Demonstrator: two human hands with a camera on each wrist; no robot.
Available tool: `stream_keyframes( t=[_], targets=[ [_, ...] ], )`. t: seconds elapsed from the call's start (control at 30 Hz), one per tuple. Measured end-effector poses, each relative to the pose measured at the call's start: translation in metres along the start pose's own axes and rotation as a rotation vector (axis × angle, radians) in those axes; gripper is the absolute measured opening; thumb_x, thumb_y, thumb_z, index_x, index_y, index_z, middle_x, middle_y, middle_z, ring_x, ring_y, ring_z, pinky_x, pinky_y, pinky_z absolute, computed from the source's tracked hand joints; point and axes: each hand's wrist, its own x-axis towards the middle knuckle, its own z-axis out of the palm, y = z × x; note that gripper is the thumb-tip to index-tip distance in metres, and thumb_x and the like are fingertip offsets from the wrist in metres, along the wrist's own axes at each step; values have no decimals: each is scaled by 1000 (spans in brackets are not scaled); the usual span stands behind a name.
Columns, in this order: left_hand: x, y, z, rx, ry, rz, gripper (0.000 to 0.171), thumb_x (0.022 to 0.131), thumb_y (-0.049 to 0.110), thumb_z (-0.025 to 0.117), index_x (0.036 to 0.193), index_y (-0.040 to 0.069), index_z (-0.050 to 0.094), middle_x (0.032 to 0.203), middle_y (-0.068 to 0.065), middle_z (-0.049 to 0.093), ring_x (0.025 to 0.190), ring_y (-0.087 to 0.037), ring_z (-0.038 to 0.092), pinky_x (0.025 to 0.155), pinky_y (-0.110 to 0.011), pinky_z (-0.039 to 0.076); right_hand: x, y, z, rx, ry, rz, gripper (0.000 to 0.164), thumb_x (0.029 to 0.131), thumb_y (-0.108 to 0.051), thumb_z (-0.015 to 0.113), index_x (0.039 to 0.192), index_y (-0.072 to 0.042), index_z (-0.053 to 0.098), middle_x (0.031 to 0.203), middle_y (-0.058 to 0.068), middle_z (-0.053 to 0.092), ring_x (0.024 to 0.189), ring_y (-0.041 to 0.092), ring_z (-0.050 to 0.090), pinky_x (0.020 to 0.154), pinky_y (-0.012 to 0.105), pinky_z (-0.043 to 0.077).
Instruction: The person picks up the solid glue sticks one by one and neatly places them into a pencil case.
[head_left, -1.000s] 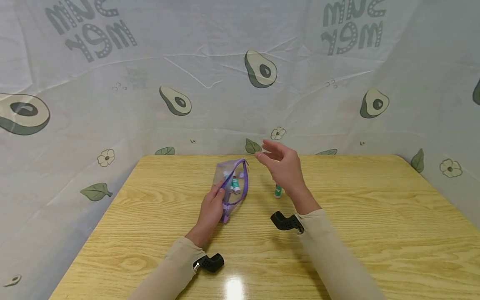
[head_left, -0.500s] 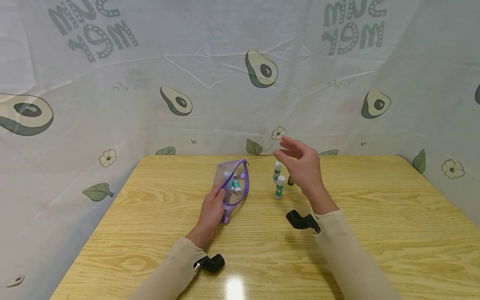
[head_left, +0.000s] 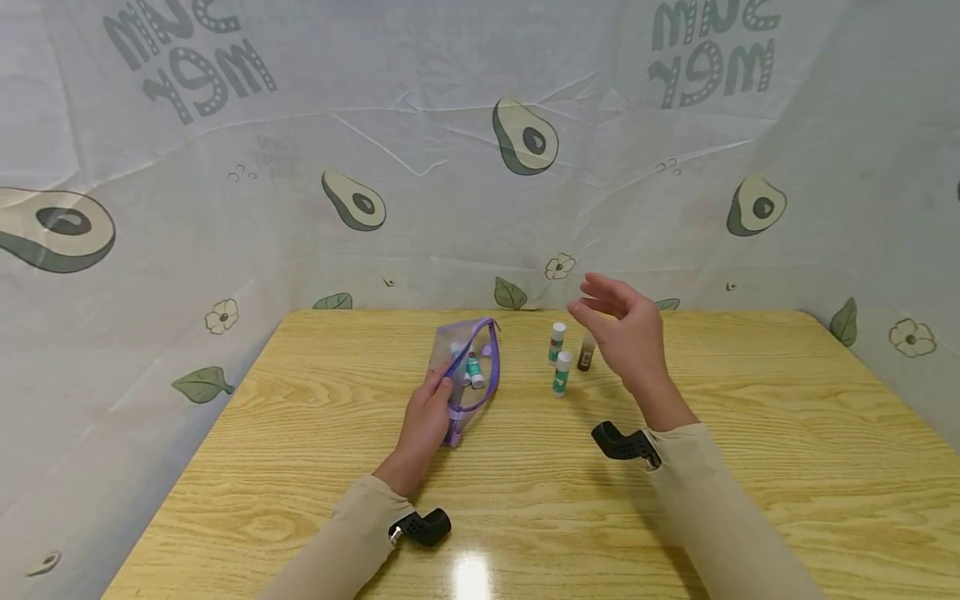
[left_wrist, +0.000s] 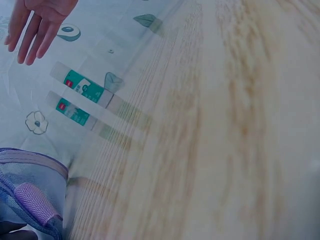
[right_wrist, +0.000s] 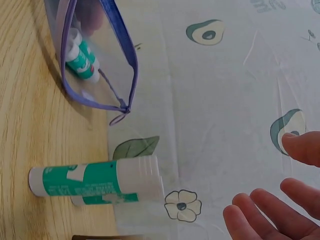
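My left hand (head_left: 424,417) grips the near side of a see-through zip pouch (head_left: 494,371) with purple trim, its mouth spread toward the right. Glue sticks (head_left: 475,371) with green labels lie inside. To the pouch's right, two more glue sticks stand upright on the table, the nearer one (head_left: 561,375) in front of the farther one (head_left: 557,342). Beside them stands a small dark-bottomed tube (head_left: 586,355) with a pale label. My right hand (head_left: 632,337) hovers above and right of this tube, fingers apart and holding nothing; the right wrist view shows the fingertips (right_wrist: 240,215) bare.
The wooden table (head_left: 750,433) runs back to a hanging pale cloth (head_left: 435,125) printed with avocados, leaves and flowers. A black wrist mount (head_left: 626,442) sits on the right sleeve, another mount (head_left: 422,528) on the left sleeve.
My right hand has moved right, away from the pouch, uncovering the standing glue sticks and the dark tube. The left hand and the pouch have stayed in place.
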Motion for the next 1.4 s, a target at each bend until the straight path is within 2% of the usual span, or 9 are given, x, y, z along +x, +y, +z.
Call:
stream_keyframes(
  t=[0.1, 0.33, 0.53, 0.93, 1.4],
  targets=[
    [0, 0, 1, -7, -1, 0, 52, 115, 25, 38, 164, 9, 42, 176, -19, 24, 166, -38, 14, 135, -57, 15, -1, 2, -5, -12, 12, 4, 56, 101, -29, 74, 153, -16, 58, 149, 10, 66, 131, 24, 67, 89, 9, 51],
    [-1, 3, 1, -9, -7, -2, 51, 115, 25, 38, 164, 9, 42, 176, -18, 24, 167, -37, 13, 135, -57, 14, 0, 6, -17, -40, 45, 12, 57, 101, -30, 74, 154, -18, 57, 149, 9, 66, 117, -2, 65, 87, 9, 52],
    [-1, 4, 2, -4, -4, 1, 51, 115, 24, 39, 163, 8, 43, 175, -17, 27, 166, -37, 13, 135, -57, 15, 3, 6, -25, -54, 89, 11, 56, 101, -32, 74, 153, -16, 58, 148, 10, 67, 110, -12, 63, 91, 9, 52],
    [1, 1, 2, -11, 3, -15, 51, 115, 26, 39, 162, 9, 44, 175, -13, 31, 167, -36, 13, 135, -57, 14, 5, 4, -33, -10, 128, 13, 55, 100, -26, 75, 152, -15, 60, 147, 15, 67, 106, -12, 65, 90, 8, 53],
    [-1, 2, -1, -10, -2, -31, 51, 115, 26, 39, 163, 10, 43, 176, -15, 25, 166, -36, 14, 135, -57, 15, 7, 17, -25, -18, 65, 48, 60, 100, -28, 75, 156, -15, 55, 150, 17, 64, 107, -12, 63, 87, 6, 52]
  ],
)
